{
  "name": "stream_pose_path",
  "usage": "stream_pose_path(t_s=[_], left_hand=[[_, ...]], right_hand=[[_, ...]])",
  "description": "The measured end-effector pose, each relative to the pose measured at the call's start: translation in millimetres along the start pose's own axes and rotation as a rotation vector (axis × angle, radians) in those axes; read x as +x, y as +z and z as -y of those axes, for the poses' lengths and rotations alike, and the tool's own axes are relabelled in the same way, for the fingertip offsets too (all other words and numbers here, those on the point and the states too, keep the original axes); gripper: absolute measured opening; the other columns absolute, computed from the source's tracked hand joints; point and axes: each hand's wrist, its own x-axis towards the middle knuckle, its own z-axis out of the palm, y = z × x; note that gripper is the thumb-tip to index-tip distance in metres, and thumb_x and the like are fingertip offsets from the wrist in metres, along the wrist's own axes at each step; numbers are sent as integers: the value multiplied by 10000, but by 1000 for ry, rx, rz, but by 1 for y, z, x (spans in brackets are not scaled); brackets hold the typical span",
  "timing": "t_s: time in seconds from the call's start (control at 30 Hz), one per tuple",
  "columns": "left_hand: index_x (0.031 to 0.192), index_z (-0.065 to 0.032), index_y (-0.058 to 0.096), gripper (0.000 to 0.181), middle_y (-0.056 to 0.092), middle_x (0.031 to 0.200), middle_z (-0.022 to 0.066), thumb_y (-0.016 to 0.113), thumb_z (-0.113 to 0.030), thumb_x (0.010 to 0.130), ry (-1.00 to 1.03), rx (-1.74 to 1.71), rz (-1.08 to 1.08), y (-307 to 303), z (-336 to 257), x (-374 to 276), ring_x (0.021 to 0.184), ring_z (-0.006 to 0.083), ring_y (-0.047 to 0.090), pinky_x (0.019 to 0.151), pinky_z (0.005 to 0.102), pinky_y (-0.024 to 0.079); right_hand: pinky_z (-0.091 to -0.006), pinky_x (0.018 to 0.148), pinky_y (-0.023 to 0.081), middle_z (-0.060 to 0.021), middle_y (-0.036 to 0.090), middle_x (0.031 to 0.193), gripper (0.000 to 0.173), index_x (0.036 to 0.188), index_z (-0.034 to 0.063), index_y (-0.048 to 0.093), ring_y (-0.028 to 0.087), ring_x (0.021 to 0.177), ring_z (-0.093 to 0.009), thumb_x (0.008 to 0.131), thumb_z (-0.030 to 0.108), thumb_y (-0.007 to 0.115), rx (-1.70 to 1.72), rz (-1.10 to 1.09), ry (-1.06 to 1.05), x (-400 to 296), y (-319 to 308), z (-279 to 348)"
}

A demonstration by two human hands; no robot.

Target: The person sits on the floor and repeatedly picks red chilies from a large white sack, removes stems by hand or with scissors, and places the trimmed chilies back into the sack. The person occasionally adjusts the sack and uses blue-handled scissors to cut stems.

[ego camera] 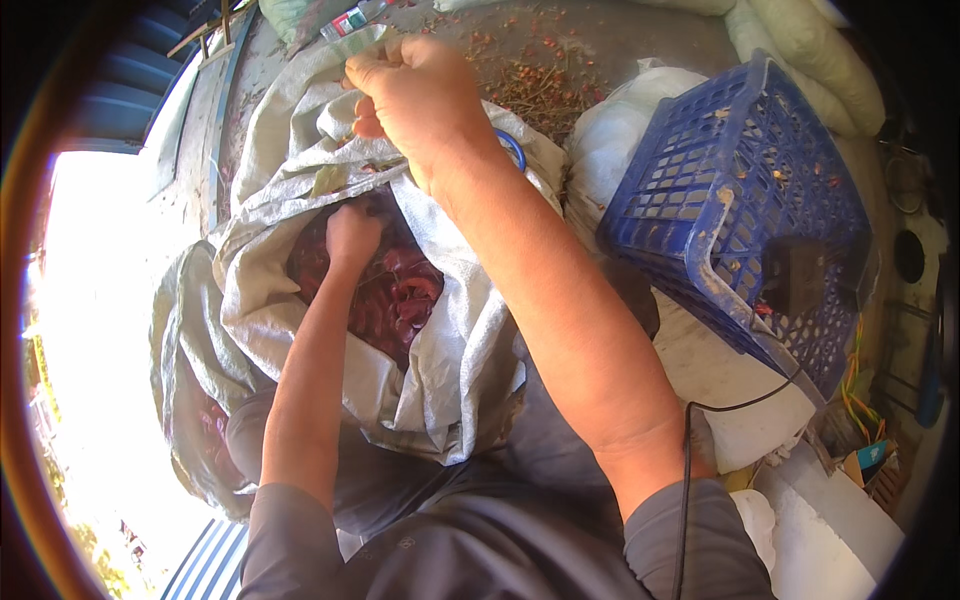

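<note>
A white woven sack point(259, 285) stands between my knees with its mouth wide and its rim rolled down. Dark red dried chili peppers point(390, 300) fill what shows of its inside. My left hand point(354, 232) reaches into the sack at the peppers; its fingertips are hidden, so any hold is unclear. Above the sack's far edge my right hand point(412, 90) is raised with its fingers bent, slightly blurred; whether something small is between them cannot be told. Part of a blue ring point(511, 148) shows on the sack beside my right wrist.
A blue plastic crate point(705, 217) lies tilted on white sacks at the right. Stems and pepper scraps point(555, 86) litter the floor beyond. A plastic bottle point(349, 21) lies at the far side. Another sack point(199, 322) with red contents stands at the left. A black cable point(686, 480) runs along my right arm.
</note>
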Motion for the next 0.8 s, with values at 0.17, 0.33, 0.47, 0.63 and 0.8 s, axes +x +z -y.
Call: stream_pose_path(t_s=[0.17,0.33,0.47,0.63,0.8], left_hand=[[922,-27,716,287,698,817,185,737,-221,712,16,44,107,-34,-7,-26,804,309,692,769,401,528],[919,-6,680,223,657,724,102,736,-143,752,-118,-221,127,-99,-29,-70,723,154,657,694,319,515],[920,-3,667,196,660,720,95,730,-130,784,1,-336,-54,-111,-35,-85,678,149,634,665,307,502],[919,-14,658,170,661,702,113,717,-134,815,34,-221,-241,-120,-66,-89,643,165,623,648,328,499],[911,-29,654,137,657,703,116,704,-112,814,104,-134,-372,-125,-61,-85,640,211,641,645,335,502]], right_hand=[[-332,542,522,-134,642,674,170,823,-55,613,643,575,-206,799,114,608,-76,-10,-105,5,-4,-10],[-363,691,526,-151,688,750,283,876,-19,678,682,745,-227,795,247,732,-777,41,-287,3,-2,-25],[-430,762,520,-219,688,840,379,900,2,690,676,828,-369,740,332,783,-1055,391,-243,-19,11,-31],[-480,773,512,-237,672,847,324,839,-10,655,661,858,-407,790,298,744,-1208,456,-303,-27,21,-57],[-484,753,515,-240,669,822,264,831,-6,656,657,838,-414,819,253,707,-1129,401,-340,-23,29,-57]])
